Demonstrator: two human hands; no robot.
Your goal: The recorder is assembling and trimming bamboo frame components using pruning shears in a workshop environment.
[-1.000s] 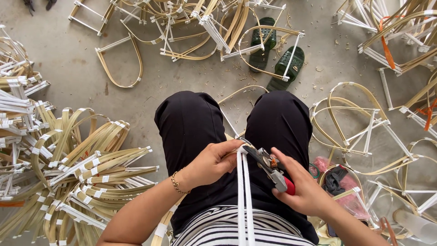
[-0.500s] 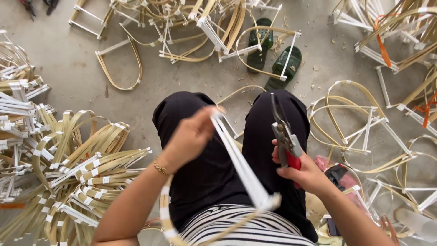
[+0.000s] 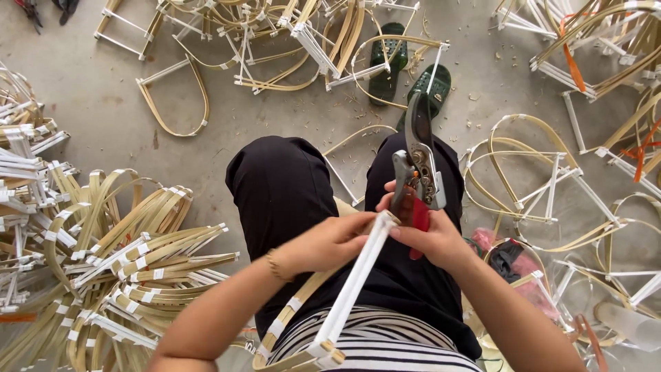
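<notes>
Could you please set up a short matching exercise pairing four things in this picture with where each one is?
Things:
1. pruning shears
2. white strip
3. green sandals
4. pile of bent bamboo strips

Places:
a. on the floor beyond the knees
b. in the right hand, blades pointing away
c. on the floor to the left
d. pinched by both hands, over the lap

Pairs: 1-b, 2-d, 3-a, 4-c

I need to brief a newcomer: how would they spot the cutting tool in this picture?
Start at the black-clad knees in mid-frame. Just right of them, the right hand holds the pliers-like cutter pointing up. It is the only metal tool with red grips among pale bamboo frames.
</notes>
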